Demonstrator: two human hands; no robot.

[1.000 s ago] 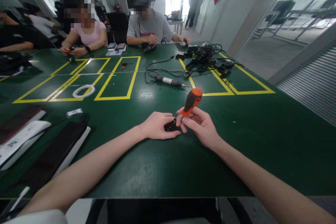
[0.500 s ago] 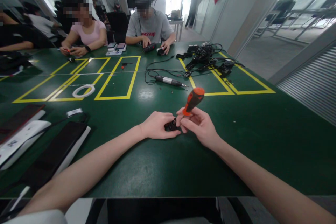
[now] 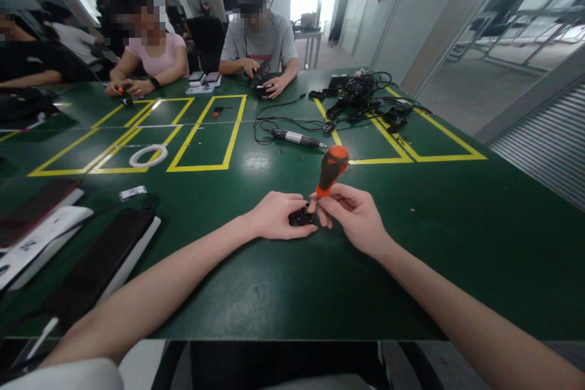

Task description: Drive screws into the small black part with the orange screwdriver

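On the green table (image 3: 256, 292), my left hand (image 3: 280, 216) is closed around a small black part (image 3: 299, 217) with a round opening, thumb on the near side and fingers on the far side. My right hand (image 3: 359, 214) pinches a screwdriver (image 3: 333, 170) with an orange and black handle, just below the handle. It stands nearly upright, leaning a little to the right, its lower end at the right side of the black part. Fingers hide the tip, so I cannot tell whether it touches a screw.
A grey and black electric screwdriver (image 3: 298, 139) with a cord lies beyond my hands. Tangled black cables (image 3: 359, 100) sit at the back right. At left are a white ring (image 3: 148, 156) and several flat devices (image 3: 100, 262). Two people work across the table, one holding a black tool (image 3: 259, 74).
The screwdriver has become more upright, its handle shifting slightly left. My right hand's fingers have opened a little around it. My left hand keeps its hold on the black part.
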